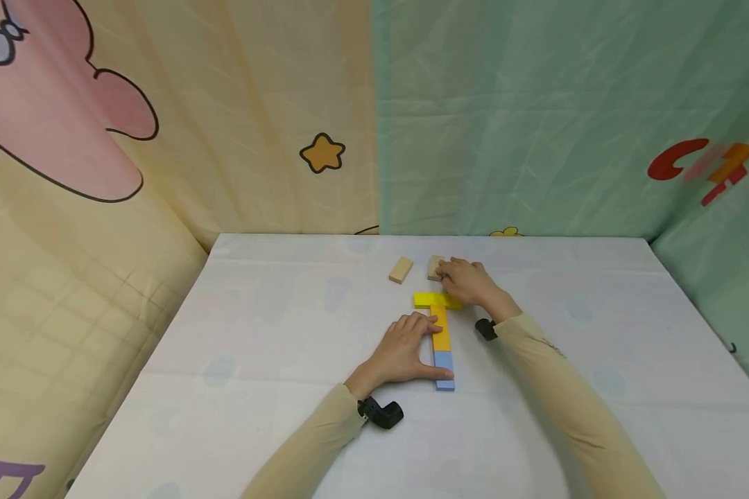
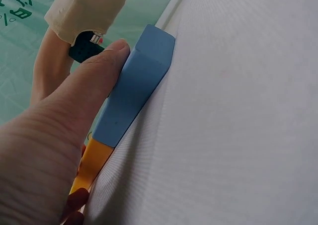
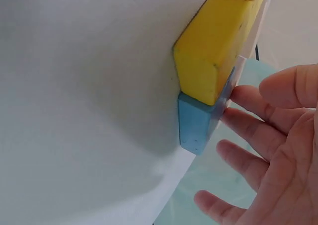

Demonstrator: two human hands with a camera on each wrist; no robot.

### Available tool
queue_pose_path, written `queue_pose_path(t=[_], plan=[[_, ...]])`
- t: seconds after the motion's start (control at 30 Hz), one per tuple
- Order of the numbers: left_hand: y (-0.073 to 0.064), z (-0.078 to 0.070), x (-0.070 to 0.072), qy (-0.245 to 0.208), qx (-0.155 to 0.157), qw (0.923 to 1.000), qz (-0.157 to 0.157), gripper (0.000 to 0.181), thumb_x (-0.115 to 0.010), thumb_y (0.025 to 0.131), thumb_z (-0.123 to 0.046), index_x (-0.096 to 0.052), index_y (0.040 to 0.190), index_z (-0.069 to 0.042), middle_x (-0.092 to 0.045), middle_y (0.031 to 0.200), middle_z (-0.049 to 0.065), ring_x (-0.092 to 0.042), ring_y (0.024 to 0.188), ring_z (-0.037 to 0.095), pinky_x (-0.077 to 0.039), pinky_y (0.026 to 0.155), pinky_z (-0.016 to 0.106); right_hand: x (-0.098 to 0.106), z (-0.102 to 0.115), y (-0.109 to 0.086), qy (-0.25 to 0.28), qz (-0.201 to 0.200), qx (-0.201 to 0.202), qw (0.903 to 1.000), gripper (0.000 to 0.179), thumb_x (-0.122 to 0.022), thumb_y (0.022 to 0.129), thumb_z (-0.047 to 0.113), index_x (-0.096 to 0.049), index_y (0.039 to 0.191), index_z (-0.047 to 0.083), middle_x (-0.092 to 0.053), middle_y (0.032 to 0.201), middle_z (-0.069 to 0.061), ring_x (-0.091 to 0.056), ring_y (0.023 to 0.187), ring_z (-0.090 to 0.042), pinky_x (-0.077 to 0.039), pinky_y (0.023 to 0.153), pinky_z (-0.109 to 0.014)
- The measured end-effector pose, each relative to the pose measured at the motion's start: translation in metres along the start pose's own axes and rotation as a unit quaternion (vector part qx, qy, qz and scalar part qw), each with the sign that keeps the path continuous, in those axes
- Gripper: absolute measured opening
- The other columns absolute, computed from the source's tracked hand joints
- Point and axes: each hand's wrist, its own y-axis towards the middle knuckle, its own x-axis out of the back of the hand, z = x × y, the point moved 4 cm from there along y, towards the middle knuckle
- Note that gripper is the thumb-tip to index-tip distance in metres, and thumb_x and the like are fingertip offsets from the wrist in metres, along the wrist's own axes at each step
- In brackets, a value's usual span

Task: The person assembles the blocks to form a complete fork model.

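Observation:
A column of flat blocks lies on the table: a blue block (image 1: 443,361) nearest, an orange block (image 1: 442,340) beyond it, and a yellow block (image 1: 424,299) set crosswise at the far end. My left hand (image 1: 399,352) rests along the column's left side, its straight thumb on the blue block and its fingers at the orange one. Beyond the yellow block, my right hand (image 1: 468,281) has its fingertips at another blue block (image 3: 195,123), which touches the yellow block in the right wrist view. The right hand hides that block in the head view.
One plain wooden block (image 1: 433,269) lies just past the right fingertips, and another wooden block (image 1: 401,269) sits to its left. The white-covered table (image 1: 256,333) meets a printed curtain (image 1: 274,187) at its back edge.

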Motion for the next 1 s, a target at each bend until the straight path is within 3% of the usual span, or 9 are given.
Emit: queue_pose_path(t=[0.3,0.53,1.0], plan=[[0.0,0.001,0.0,0.002,-0.002,1.0,-0.002,0.078,-0.068,0.07,-0.07,-0.05,0.127,-0.02,-0.039,0.14,-0.005,-0.036,0.124,0.012,-0.034,0.092,0.03,-0.001,0.003,-0.002,-0.008,-0.005,0.037,0.9993,0.034,-0.044,0.099,0.017,-0.06,0.128,0.008,-0.05,0.136,-0.017,-0.035,0.13,-0.042,-0.021,0.1,-0.066],[0.001,0.0,0.0,0.002,0.001,1.0,0.0,0.079,-0.068,0.069,-0.07,-0.05,0.127,-0.019,-0.041,0.136,-0.005,-0.037,0.122,0.012,-0.034,0.091,0.029,-0.001,0.006,-0.004,-0.008,-0.022,0.059,0.998,0.022,-0.049,0.097,0.013,-0.065,0.112,0.009,-0.064,0.118,-0.007,-0.039,0.126,-0.043,-0.025,0.098,-0.067],[0.0,0.0,0.001,0.003,0.001,1.0,0.002,0.079,-0.067,0.07,-0.071,-0.05,0.127,-0.019,-0.042,0.132,-0.004,-0.037,0.121,0.011,-0.034,0.091,0.029,-0.005,0.007,-0.019,0.006,-0.016,0.06,0.998,0.032,-0.049,0.094,0.004,-0.063,0.122,0.006,-0.056,0.13,-0.013,-0.035,0.129,-0.042,-0.021,0.099,-0.068]])
